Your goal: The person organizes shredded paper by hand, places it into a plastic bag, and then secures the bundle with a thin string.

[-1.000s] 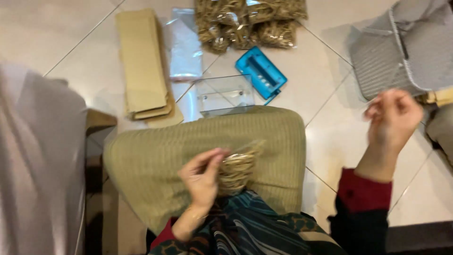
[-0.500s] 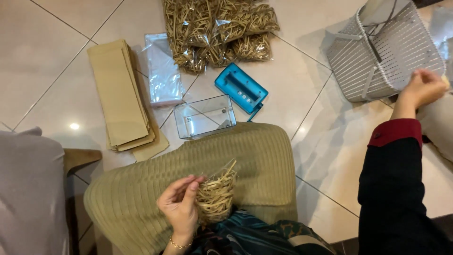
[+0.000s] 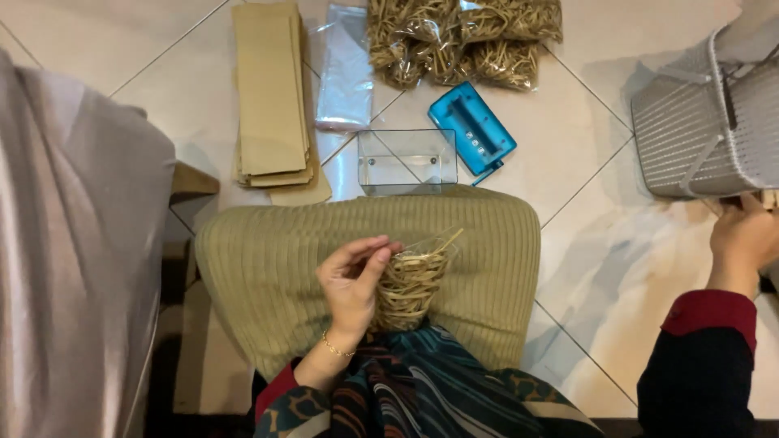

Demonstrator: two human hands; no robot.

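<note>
Since half a second back the right hand (image 3: 751, 239) has dropped from up near the basket's top edge to just under the basket (image 3: 698, 122), at the frame's right side. Its fingers are running out of view there, so I can't tell if they're apart or gripping anything; something pale is poking out right beside them. The left hand (image 3: 353, 280) has barely shifted.

Left fingers (image 3: 375, 253) are curling together and pinching at the top of the bag (image 3: 410, 280), a small clear one stuffed with tan rubber bands. That bag is sitting on the cushion (image 3: 268, 259), an olive ribbed one lying across the lap, and the hand is resting on the cushion too, touching the bag's left side.

Moving outward onto the tiled floor: a clear box (image 3: 406, 161) is sitting just past the cushion's far edge, with a blue punch (image 3: 472, 130) just beside it on the right. More filled bags (image 3: 462, 36) are piling up beyond that. To the left of them a stack of empty clear bags (image 3: 345, 69) is lying flat, and further left a stack of brown envelopes (image 3: 272, 97). Grey cloth (image 3: 73, 259) is filling the left edge.
</note>
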